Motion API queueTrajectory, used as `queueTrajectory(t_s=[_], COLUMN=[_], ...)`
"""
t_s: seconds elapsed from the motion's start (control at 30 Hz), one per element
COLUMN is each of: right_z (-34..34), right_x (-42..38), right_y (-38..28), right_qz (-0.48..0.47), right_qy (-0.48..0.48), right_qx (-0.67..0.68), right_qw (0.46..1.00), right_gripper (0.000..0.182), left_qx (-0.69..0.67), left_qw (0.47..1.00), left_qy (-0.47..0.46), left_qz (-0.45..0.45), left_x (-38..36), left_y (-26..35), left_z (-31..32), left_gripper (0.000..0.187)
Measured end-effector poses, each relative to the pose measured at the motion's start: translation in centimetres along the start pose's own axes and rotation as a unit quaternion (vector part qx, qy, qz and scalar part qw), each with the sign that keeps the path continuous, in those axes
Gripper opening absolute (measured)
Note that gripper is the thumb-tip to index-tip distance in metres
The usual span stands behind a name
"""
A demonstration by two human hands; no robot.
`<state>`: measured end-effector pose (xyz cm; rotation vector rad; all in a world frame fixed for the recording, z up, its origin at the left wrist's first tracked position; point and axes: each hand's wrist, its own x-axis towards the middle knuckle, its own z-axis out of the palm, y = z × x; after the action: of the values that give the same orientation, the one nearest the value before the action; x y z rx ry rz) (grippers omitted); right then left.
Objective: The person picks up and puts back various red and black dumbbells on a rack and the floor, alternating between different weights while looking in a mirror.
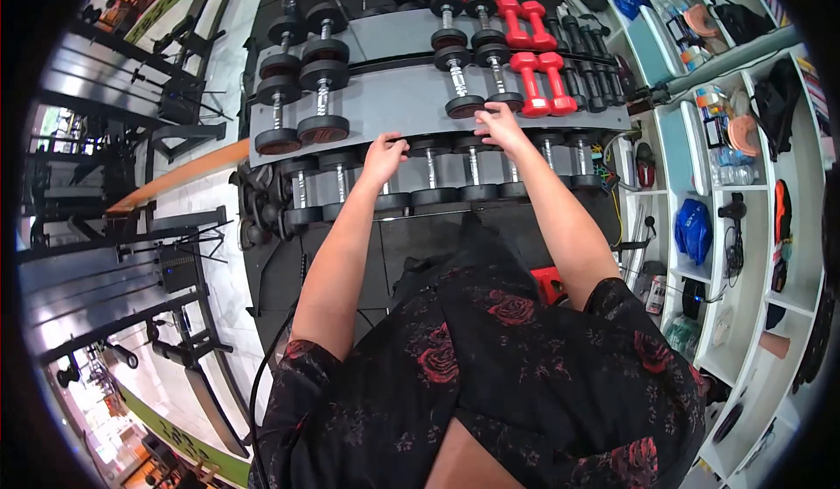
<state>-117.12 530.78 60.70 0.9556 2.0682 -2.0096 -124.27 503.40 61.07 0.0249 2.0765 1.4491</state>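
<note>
Both forearms reach forward over a dumbbell rack [385, 104] backed by a mirror. My left hand [386, 157] is over the front edge of the upper shelf, its fingers loosely curled and apart, holding nothing visible. Close to the black dumbbell [458, 85] on that shelf is my right hand [500, 128], fingers apart; whether a fingertip touches the dumbbell's end I cannot tell. Another black dumbbell [498, 78] stands just beyond the right hand. Red dumbbells [542, 83] lie to its right. Several round-ended dumbbells [430, 171] sit on the lower shelf beneath both hands.
More black dumbbells [322, 100] stand on the shelf's left part. White shelving [713, 187] with bags and bottles runs along the right. Gym machines [114, 266] fill the left side. A black cable [256, 384] hangs beside my left arm.
</note>
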Motion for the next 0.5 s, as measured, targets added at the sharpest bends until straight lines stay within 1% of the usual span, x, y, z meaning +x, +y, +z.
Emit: queueTrajectory(t_s=[0.13,0.17,0.2,0.27,0.3,0.37,0.4,0.47,0.5], right_z=[-4.0,-4.9,-5.7,-7.6,-8.3,-9.6,-9.8,-9.8,-9.7], right_x=[6.2,8.8,10.7,14.6,16.0,19.5,20.2,22.3,23.7], right_y=[-0.1,0.6,0.4,0.1,0.3,-0.1,-0.4,0.1,0.8], right_qz=[-0.024,-0.063,-0.068,-0.077,-0.073,-0.056,-0.041,0.001,0.015], right_qy=[0.047,0.075,0.077,0.127,0.120,0.176,0.164,0.117,0.100], right_qx=[-0.039,-0.050,-0.068,-0.176,-0.176,-0.266,-0.270,-0.210,-0.206], right_qw=[0.998,0.994,0.992,0.973,0.974,0.946,0.948,0.971,0.973], right_gripper=[0.058,0.063,0.062,0.065,0.065,0.066,0.068,0.069,0.070], left_qx=[-0.013,-0.020,-0.021,-0.017,-0.016,-0.012,-0.010,0.034,0.041], left_qw=[1.000,1.000,0.999,0.999,0.999,1.000,0.999,0.997,0.996], left_qy=[-0.011,-0.009,-0.006,-0.011,-0.008,0.019,0.021,0.069,0.066], left_qz=[-0.010,-0.020,-0.024,-0.039,-0.047,-0.021,-0.023,-0.021,-0.044], left_x=[4.4,5.6,7.2,10.4,11.7,15.1,17.2,21.0,22.1], left_y=[3.0,3.9,4.1,4.3,4.2,4.7,4.2,2.9,3.2], left_z=[3.3,4.1,4.8,6.1,6.9,8.2,8.9,10.6,11.3], left_gripper=[0.045,0.045,0.045,0.047,0.047,0.048,0.048,0.053,0.064])
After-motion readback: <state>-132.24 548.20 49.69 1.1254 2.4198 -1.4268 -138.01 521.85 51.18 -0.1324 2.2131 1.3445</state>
